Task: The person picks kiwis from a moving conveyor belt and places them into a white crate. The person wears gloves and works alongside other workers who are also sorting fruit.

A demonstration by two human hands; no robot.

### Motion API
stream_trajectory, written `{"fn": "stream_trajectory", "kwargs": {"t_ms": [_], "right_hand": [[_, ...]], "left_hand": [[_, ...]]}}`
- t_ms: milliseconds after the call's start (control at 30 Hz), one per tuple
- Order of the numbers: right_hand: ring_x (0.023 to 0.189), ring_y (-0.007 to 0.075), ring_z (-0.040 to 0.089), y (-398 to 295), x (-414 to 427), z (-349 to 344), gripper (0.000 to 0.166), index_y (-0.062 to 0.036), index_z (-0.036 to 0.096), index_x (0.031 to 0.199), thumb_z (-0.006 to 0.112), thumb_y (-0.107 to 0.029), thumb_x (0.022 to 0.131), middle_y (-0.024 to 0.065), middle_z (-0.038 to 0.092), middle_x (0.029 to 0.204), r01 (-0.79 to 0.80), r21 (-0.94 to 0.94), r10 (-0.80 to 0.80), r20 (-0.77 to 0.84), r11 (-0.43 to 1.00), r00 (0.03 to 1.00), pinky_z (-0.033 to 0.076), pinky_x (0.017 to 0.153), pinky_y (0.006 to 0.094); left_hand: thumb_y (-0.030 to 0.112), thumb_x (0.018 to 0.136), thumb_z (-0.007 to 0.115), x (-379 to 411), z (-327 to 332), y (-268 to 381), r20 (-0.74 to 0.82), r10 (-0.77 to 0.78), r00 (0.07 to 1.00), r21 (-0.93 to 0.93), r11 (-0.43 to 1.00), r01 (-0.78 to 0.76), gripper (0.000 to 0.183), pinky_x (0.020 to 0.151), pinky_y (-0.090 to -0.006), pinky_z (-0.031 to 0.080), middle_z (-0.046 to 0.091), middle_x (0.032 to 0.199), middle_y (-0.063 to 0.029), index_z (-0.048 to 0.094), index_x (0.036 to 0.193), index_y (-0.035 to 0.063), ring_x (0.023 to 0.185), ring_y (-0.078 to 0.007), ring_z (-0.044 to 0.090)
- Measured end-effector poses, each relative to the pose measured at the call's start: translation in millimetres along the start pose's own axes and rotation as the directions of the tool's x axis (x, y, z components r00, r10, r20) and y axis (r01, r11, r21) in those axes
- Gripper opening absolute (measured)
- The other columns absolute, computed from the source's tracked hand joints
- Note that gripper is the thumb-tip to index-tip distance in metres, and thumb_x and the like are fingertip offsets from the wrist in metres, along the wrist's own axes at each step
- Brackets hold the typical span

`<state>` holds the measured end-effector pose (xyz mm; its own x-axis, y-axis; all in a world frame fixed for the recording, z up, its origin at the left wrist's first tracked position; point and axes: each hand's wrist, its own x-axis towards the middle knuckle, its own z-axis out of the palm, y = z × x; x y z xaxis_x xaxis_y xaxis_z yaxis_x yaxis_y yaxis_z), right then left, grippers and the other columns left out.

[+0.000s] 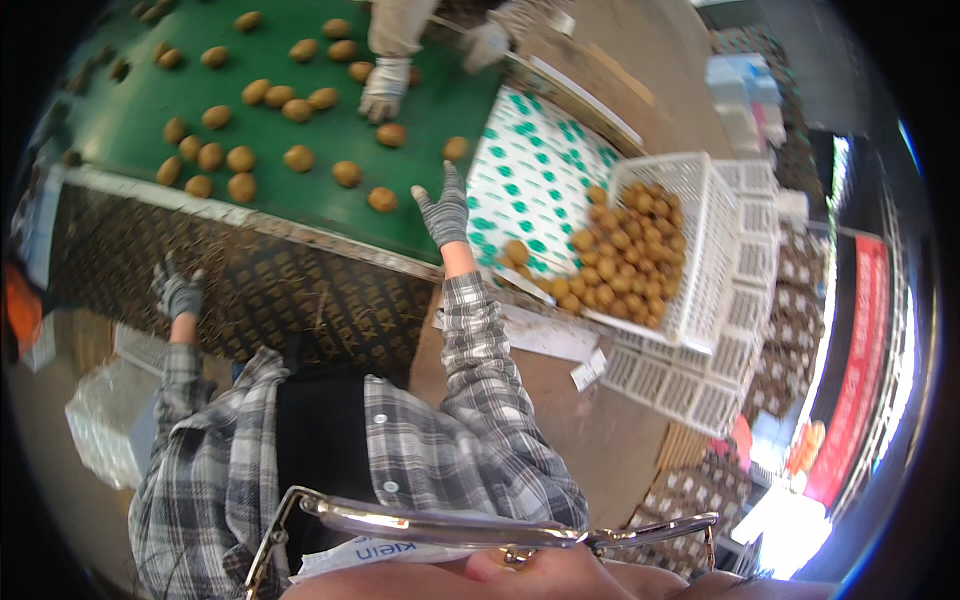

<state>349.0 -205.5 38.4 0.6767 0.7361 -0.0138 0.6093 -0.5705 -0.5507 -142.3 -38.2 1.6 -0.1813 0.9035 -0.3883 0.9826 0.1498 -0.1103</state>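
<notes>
My right hand (444, 208), in a grey knit glove, reaches over the right end of a green conveyor belt (322, 214). Its thumb and fingers are apart, with fingertips close to a brown kiwifruit (454, 148); I cannot tell whether they touch. Another kiwifruit (382, 199) lies left of the thumb. My left hand (178, 292), gloved alike, is spread and holds nothing. It hangs near a dark printed sheet (300, 281) along the belt's near side. Several more kiwifruit (241, 159) are scattered over the belt.
A co-worker's gloved hand (384, 90) is on the belt; another gloved hand (486, 46) is blurred. A green-dotted white chute (525, 165) leads to a white plastic crate (709, 247) of kiwifruit, atop other crates (675, 379). Wrapped packages (112, 420) stand lower left.
</notes>
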Motion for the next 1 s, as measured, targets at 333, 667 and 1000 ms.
{"fn": "stream_trajectory", "kwargs": {"t_ms": [333,667,1000], "right_hand": [[0.139,0.0404,0.037,237.8,-96.7,-149.7,0.114,-0.0093,0.019,0.155,0.073,-0.064,0.071,0.0237,0.033,0.154,-0.389,-0.485,0.565,0.294,0.783,0.771,0.037,0.111,0.0459],[0.135,0.0402,0.042,24.6,-34.5,-62.6,0.103,-0.0259,0.022,0.154,0.082,-0.037,0.072,0.0240,0.031,0.152,-0.403,-0.586,0.558,0.102,0.703,0.823,0.043,0.107,0.0459],[0.129,0.0385,0.045,-75.0,-28.4,10.7,0.064,-0.0023,0.047,0.138,0.071,-0.017,0.081,0.0211,0.047,0.138,0.290,0.114,-0.297,0.049,0.950,0.954,0.037,0.111,0.0467]], "left_hand": [[0.031,0.082,0.069,66.1,17.2,47.4,-0.350,0.450,0.822,-0.301,0.777,-0.553,0.058,0.104,-0.0452,0.040,0.056,0.127,-0.0208,0.054,0.130,0.0041,0.122,-0.0371,0.050],[0.029,0.082,0.069,111.3,16.9,33.7,-0.472,0.154,0.868,-0.382,0.851,-0.359,0.071,0.108,-0.0475,0.039,0.041,0.148,-0.0198,0.040,0.145,0.0132,0.133,-0.0389,0.042],[-0.006,0.076,0.065,257.6,-81.8,17.8,-0.462,0.150,0.874,-0.412,0.836,-0.361,0.070,0.111,-0.0375,0.041,0.051,0.142,-0.0122,0.047,0.141,0.0161,0.130,-0.0319,0.049]]}}
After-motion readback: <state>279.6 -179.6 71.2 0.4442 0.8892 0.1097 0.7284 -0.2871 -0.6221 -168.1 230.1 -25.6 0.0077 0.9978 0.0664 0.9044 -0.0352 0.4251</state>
